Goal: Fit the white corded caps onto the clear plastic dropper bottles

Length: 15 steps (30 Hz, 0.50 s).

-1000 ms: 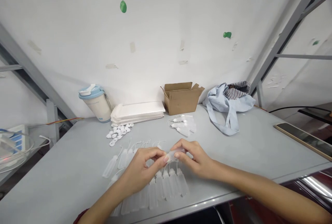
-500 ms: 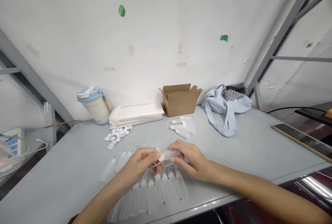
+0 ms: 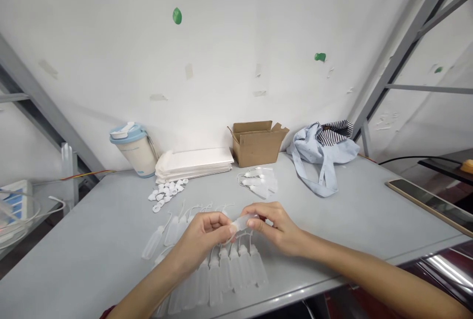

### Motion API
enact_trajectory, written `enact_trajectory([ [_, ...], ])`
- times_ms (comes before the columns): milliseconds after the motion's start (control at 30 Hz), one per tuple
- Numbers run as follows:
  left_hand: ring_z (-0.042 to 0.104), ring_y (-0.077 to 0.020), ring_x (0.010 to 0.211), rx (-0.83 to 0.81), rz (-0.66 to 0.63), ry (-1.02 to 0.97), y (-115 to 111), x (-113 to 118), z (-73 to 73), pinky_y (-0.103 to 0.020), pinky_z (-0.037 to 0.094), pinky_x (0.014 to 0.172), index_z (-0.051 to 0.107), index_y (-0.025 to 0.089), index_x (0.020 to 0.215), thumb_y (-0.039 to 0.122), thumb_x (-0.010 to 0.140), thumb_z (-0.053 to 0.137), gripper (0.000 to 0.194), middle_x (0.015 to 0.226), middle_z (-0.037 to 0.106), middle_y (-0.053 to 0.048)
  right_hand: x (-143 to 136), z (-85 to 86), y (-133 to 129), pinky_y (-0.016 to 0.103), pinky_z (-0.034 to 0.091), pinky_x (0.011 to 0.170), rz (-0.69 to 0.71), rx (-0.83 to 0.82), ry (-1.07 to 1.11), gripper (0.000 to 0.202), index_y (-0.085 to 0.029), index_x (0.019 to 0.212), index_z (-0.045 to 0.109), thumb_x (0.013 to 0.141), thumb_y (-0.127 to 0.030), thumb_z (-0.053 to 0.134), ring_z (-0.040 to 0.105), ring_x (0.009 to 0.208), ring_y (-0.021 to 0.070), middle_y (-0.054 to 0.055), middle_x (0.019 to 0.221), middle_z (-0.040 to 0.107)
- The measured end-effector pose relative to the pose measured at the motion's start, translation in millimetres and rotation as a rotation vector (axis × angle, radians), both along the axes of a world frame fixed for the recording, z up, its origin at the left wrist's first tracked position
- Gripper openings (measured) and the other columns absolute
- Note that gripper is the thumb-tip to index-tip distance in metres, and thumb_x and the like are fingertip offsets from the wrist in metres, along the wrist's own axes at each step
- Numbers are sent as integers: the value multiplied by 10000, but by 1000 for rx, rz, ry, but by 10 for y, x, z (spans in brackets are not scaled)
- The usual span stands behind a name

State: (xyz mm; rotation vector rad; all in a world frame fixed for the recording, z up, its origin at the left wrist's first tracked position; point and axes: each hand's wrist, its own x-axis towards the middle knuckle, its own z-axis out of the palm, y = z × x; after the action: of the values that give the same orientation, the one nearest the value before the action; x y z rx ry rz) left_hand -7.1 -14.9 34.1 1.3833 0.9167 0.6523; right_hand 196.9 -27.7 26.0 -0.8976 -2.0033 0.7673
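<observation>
Between my two hands is a small translucent plastic bottle [image 3: 244, 221], held nearly level above the table. My left hand [image 3: 207, 235] pinches its white neck end, where a thin white cord hangs. My right hand [image 3: 275, 226] has thumb and fingers closed round the bottle's body. Below them lies a row of similar corded bottles [image 3: 236, 270], partly covered by my left forearm. Another such bottle [image 3: 152, 243] rests left of my left hand, beside more of them. Small white caps [image 3: 168, 192] are heaped farther back.
Along the wall stand a lidded cup [image 3: 136, 150], a stack of white sheets [image 3: 195, 161], an open cardboard box [image 3: 258, 147] and a light blue cloth bag [image 3: 325, 154]. Several corded pieces [image 3: 260, 181] lie before the box. A phone [image 3: 430, 206] sits at the right edge.
My right thumb has come up onto the bottle, closing the grip. The bottle has tilted slightly, and my left fingers have shifted a little right at its neck.
</observation>
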Motion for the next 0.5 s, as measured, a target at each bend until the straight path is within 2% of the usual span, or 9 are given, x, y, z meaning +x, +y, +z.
enact_trajectory([
  [367, 512, -122, 586, 5, 18, -10, 11, 17, -33, -243, 391, 614, 614, 151, 605, 341, 714, 683, 230, 585, 617, -4, 8, -23, 42, 209, 208, 456, 79, -414, 184, 344, -116, 785, 642, 874, -434, 546, 263, 482, 69, -68, 526, 319],
  [433, 519, -127, 591, 11, 13, -17, 14, 21, -31, -244, 394, 618, 605, 155, 595, 347, 732, 661, 242, 584, 615, -4, 1, -26, 26, 207, 221, 457, 87, -427, 207, 348, -118, 773, 627, 886, -433, 533, 272, 480, 68, -69, 527, 325],
  [500, 542, -143, 616, -10, -26, -51, 17, 18, -16, -255, 410, 649, 609, 157, 601, 364, 772, 607, 269, 599, 625, -15, -8, -13, 3, 209, 267, 479, 78, -354, 189, 351, -117, 785, 627, 911, -417, 497, 332, 496, 76, -55, 545, 377],
])
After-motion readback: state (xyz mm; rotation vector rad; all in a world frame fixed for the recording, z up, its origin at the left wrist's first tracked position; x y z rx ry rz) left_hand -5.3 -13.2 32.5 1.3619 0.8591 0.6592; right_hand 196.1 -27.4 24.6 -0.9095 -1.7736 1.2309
